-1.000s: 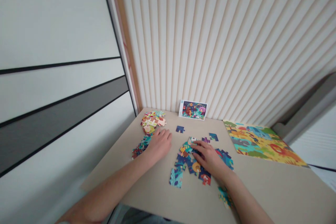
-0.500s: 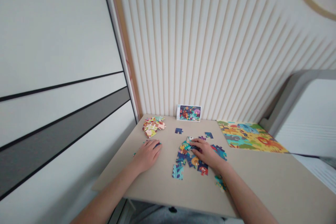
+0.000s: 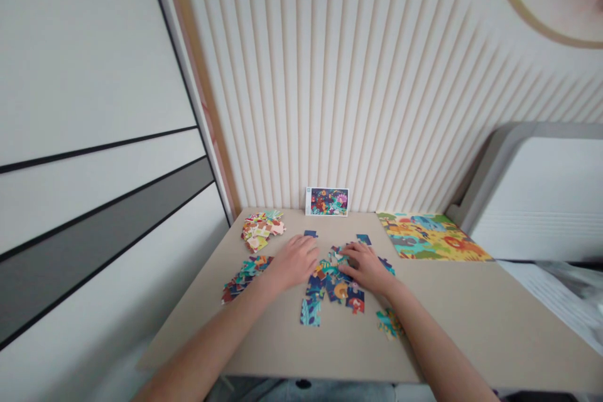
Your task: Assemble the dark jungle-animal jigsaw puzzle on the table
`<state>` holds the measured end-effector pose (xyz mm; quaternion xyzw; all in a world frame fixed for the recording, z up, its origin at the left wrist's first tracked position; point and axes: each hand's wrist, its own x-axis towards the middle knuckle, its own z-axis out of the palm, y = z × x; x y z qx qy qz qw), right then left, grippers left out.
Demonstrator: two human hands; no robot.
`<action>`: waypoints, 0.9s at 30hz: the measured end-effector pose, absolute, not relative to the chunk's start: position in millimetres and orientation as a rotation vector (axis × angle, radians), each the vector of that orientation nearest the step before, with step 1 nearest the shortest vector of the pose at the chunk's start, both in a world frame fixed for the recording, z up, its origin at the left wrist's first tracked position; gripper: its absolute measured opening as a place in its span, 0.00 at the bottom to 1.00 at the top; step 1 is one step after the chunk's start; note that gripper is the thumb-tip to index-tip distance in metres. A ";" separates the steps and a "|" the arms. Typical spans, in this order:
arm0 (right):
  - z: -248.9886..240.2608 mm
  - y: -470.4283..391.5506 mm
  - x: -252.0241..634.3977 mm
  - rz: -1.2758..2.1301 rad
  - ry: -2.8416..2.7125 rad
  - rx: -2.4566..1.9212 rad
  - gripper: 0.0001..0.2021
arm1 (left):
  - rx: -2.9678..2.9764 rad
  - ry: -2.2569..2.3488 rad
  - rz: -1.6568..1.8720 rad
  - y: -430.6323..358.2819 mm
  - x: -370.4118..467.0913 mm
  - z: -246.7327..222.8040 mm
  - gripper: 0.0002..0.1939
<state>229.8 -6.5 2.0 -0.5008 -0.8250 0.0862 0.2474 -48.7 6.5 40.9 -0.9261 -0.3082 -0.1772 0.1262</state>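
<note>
Beside the upper left of the partly joined puzzle (image 3: pixel 340 291), left hand (image 3: pixel 296 259) with fingers together, grip hidden, impossible to tell; shifted across from over the dark pile (image 3: pixel 242 277), suggesting a turn from loose pieces to joined ones. Right hand (image 3: pixel 366 264) as before over the puzzle's upper right, thumb and fingers apart. Farther out, pale pile (image 3: pixel 259 230), picture card (image 3: pixel 328 202) upright near the ribbed wall (image 3: pixel 301 75).

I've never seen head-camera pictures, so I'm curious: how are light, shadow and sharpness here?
Head view: soft light, no strong glare on the flat beige tabletop; head view: grey shadow across the lower part of the white, black-striped cabinet; head view: small multicoloured jigsaw pieces lack crisp detail; head view: the cream ribbed wall fans outward toward the top, perhaps wide-angle distortion.
</note>
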 end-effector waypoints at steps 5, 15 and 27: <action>-2.0 -5.7 230.6 0.312 -2.284 -1.264 0.18 | -2.833 -1.016 -0.706 29.5 -3.8 3.7 0.20; -4.2 2.6 234.7 0.173 -2.251 -1.406 0.17 | -3.112 -0.893 -0.691 34.0 -25.1 -21.6 0.21; 1.6 7.6 278.4 0.120 -2.166 -1.549 0.13 | -3.199 -0.871 -0.792 27.2 -27.4 -6.8 0.13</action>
